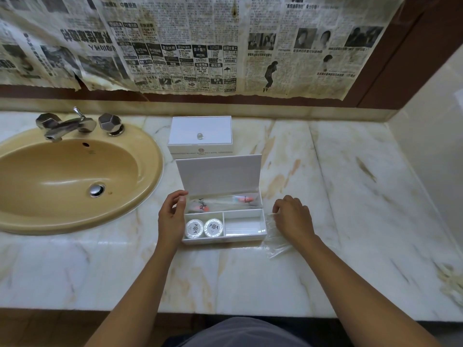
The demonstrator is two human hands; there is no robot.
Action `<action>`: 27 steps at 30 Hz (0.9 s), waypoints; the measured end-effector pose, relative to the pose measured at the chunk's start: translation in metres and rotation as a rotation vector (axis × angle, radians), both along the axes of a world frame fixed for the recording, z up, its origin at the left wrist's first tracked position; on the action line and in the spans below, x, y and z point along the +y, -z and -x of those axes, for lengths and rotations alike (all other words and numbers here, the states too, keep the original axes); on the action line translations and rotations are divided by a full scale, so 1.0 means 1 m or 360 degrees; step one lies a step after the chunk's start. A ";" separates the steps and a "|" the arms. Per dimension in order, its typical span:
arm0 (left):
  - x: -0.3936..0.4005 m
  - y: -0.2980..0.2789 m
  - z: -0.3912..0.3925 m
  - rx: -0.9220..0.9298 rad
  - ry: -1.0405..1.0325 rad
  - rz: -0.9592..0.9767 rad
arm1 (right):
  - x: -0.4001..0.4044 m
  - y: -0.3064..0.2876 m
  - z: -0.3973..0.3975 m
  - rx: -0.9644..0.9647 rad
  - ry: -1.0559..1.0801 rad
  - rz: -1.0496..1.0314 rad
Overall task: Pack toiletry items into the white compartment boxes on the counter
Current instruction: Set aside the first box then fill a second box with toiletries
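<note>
Open box [223,222]: centre of frame, lid up, two round soaps [204,227] in its lower-left compartment.
Left hand [172,216]: against the box's left wall, fingers loosely curled, holding nothing.
Right hand [293,216]: right of the box, fingers curled onto a clear plastic packet [276,242].
Closed box [200,135]: just above the open one.

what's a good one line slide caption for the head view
Left hand at the open white box holding two round soaps, right hand on clear wrappers beside it.

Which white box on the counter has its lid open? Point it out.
The nearer compartment box, between the left hand and right hand: its lid stands upright, showing two round soaps. The box behind it is closed, knob on top.
</note>
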State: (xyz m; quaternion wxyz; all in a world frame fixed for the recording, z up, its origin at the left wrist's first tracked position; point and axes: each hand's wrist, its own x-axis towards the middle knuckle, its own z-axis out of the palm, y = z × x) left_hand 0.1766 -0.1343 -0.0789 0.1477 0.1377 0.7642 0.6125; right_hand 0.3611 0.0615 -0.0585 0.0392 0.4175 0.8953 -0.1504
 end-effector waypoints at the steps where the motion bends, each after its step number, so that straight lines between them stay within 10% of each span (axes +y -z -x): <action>1: 0.000 0.000 0.000 -0.0004 0.0000 -0.0006 | 0.000 -0.002 0.000 0.0001 0.0019 0.0027; 20: 0.001 -0.002 -0.001 -0.0021 -0.0012 -0.0025 | -0.019 -0.048 0.022 0.0877 0.0090 -0.0245; 27: 0.001 -0.005 -0.003 -0.0032 -0.0017 -0.0054 | -0.050 -0.057 0.036 0.0069 -0.0457 0.0048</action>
